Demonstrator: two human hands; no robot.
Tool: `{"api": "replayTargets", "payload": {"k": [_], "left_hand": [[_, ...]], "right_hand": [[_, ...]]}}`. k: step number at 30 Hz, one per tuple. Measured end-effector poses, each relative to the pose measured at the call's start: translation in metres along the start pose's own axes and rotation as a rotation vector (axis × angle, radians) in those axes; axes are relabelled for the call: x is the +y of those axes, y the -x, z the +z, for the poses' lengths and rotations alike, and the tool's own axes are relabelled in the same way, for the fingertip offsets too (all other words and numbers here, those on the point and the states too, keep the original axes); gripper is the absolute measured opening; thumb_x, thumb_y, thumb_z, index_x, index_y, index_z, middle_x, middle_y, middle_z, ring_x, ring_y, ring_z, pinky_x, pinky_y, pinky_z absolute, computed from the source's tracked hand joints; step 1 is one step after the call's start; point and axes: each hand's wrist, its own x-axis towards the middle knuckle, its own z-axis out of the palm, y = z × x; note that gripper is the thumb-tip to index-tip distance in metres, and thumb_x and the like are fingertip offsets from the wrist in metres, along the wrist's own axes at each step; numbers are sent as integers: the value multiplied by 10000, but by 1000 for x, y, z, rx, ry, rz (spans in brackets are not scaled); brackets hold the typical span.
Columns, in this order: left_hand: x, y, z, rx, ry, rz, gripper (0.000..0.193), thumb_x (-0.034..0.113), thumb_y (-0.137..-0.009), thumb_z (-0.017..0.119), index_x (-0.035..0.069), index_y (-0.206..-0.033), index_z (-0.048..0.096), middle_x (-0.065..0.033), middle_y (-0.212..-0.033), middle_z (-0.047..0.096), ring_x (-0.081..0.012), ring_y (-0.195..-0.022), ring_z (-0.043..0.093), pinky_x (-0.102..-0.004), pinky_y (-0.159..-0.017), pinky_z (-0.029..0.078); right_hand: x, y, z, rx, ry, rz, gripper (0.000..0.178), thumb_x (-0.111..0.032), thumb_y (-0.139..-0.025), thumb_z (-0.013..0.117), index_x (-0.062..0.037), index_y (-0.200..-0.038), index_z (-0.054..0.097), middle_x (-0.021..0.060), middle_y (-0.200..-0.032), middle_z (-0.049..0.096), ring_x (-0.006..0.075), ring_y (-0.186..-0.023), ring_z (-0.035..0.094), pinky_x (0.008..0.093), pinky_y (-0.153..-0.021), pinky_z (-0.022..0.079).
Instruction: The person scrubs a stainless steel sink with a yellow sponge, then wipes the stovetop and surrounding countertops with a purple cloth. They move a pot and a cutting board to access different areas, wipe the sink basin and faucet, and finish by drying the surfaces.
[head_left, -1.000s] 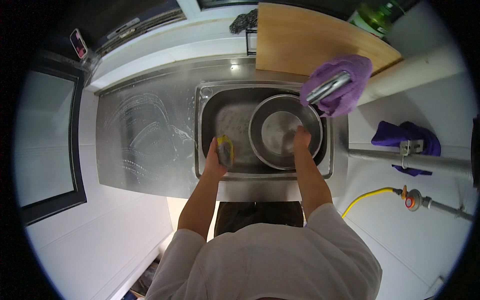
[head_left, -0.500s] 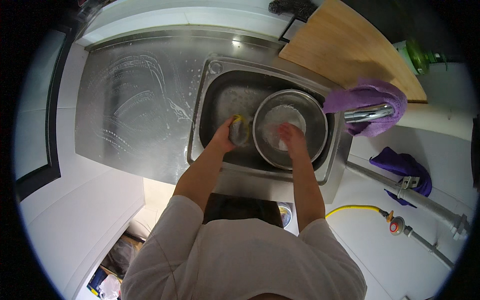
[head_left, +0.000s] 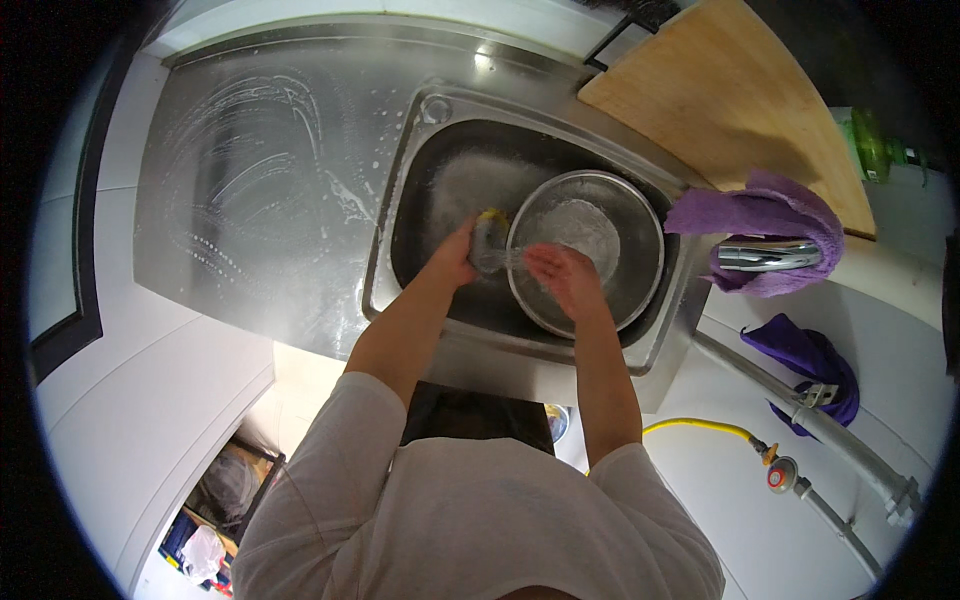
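Over the steel sink [head_left: 404, 300], my left hand [head_left: 455, 255] is closed on a greyish, see-through item with a yellow edge [head_left: 489, 235]; its exact kind does not show. Beside it, inside the sink, sits a round metal basin [head_left: 640, 282] with water [head_left: 590, 235] in it. My right hand [head_left: 566, 278] is over the basin's near left part, its fingers stretched toward the left hand and holding nothing solid. A clear splash of water [head_left: 506, 259] runs between its fingertips and the see-through item.
Soapy streaks mark the steel drainboard [head_left: 270, 190] on the left. At the right, a purple cloth [head_left: 752, 205] wraps the chrome tap [head_left: 768, 256]. A wooden cutting board [head_left: 715, 95] stands behind, and a yellow hose [head_left: 690, 423] runs below on the right.
My right hand has moved left, out of the basin's middle toward the see-through item, and water now splashes between them. The whole view has shifted slightly.
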Motion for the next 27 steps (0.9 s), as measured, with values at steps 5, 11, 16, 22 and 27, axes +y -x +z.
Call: {"api": "replayTargets", "payload": {"k": [5,11,16,22,27], "left_hand": [[3,14,3,19,-84,79,341,209,-895,495,83,-1211,470,-103,-1094,545,-237,-984,551,-371,-849,464],[2,-13,-31,-19,-200,81,312,135,-852,547,141,-1161,505,-88,-975,566,-220,-843,586,-339,-744,496],[4,-19,-14,196,-300,54,288,137,-851,554,126,-1136,514,-94,-962,562,-186,-775,580,-320,-644,491],[7,12,28,158,-171,156,222,80,-863,528,92,-1083,501,-113,-978,544,-155,-630,504,-270,-486,421],[12,-9,-1,173,-323,176,136,143,-900,483,66,-1011,501,-87,-818,535,-161,-556,459,-272,-443,395]], "right_hand": [[9,-10,-90,622,244,-136,268,-199,-866,479,7,-1003,583,127,-949,615,223,-834,584,313,-746,446],[26,-30,-98,533,-414,-88,283,-208,-890,443,24,-983,576,121,-929,602,237,-823,574,343,-752,462],[-2,0,6,-66,-210,54,282,-195,-907,435,36,-998,569,138,-994,600,253,-920,577,343,-820,460],[-19,8,6,311,28,26,263,-171,-871,479,23,-1020,574,117,-983,607,211,-907,582,301,-793,452],[21,-16,-139,547,318,-181,243,-130,-849,453,2,-1008,579,89,-924,602,181,-858,564,276,-751,443]]}}
